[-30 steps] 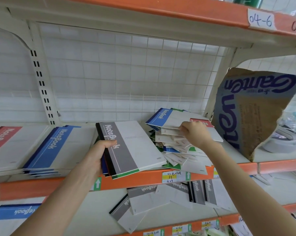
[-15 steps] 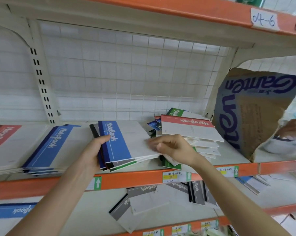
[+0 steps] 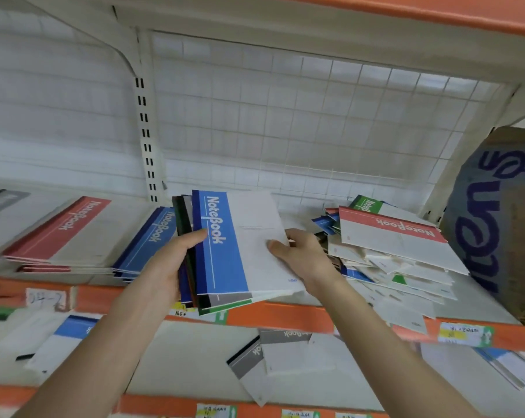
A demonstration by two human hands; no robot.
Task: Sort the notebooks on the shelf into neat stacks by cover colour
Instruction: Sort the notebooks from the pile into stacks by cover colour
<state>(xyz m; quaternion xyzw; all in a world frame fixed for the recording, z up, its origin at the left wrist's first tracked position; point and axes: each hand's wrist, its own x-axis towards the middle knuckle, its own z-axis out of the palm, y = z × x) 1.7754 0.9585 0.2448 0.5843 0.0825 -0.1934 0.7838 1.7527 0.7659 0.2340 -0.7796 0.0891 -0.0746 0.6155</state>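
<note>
Hands (image 3: 176,260) gripping blue notebook (image 3: 243,245), shelf (image 3: 285,316)

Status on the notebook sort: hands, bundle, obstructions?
Left hand grips the bundle at the spines; right hand pinches its right edge. Blue notebook on top. Blue stack just left, mixed pile right; nothing blocking.

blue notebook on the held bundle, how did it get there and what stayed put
The right hand pulled the blue notebook out of the mixed pile and laid it onto the bundle, over the grey cover; it now pinches its right edge. A red notebook now tops the pile. The left hand kept gripping the bundle's spine. The red stack and blue stack stayed put.
</note>
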